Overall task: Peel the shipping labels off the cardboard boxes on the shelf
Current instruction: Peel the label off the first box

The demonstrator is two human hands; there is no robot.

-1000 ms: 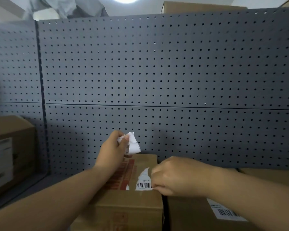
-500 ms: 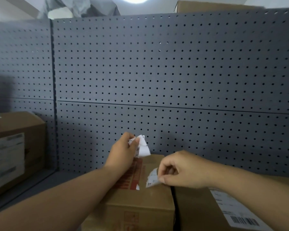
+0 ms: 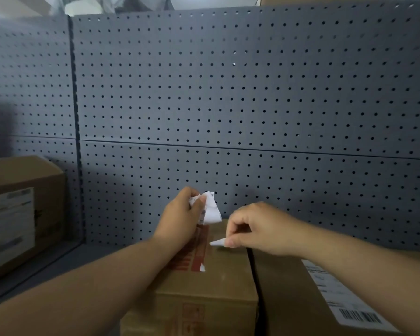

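- The step in hand looks like the tail end of stripping the middle box [image 3: 218, 282]. Its top is mostly bare cardboard beside a band of red print [image 3: 194, 255], with one small white remnant [image 3: 202, 268] at the near end of that print.
- The right hand [image 3: 260, 229] has thumb and forefinger closed in a pinch on a thin white label scrap [image 3: 217, 243], and its other fingers are loosely curled. The scrap sits just above the box top, and it cannot be told whether its end is free of the cardboard.
- The left hand [image 3: 180, 219] hovers over the far edge of the same box. Its fingers are curled round a crumpled wad of peeled label [image 3: 211, 210] that sticks up out of the grip.
- The next move probably calls for a low, steady pull on the scrap to bring it clear without tearing, and then adding it to the wad. The small white remnant will likely need a fingernail worked under its edge.
- The right box [image 3: 289, 299] stands just beside the middle one, with a dark seam between them. It carries a whole shipping label [image 3: 344, 301] with a barcode on its top, partly hidden by the right forearm, and that label looks untouched.
- The left box [image 3: 46, 190] stands well apart on the shelf [image 3: 46, 267], against the grey pegboard [image 3: 228, 93]. It has a large label [image 3: 7, 224] on its front face, also in place, so at least two full labels are left to peel.
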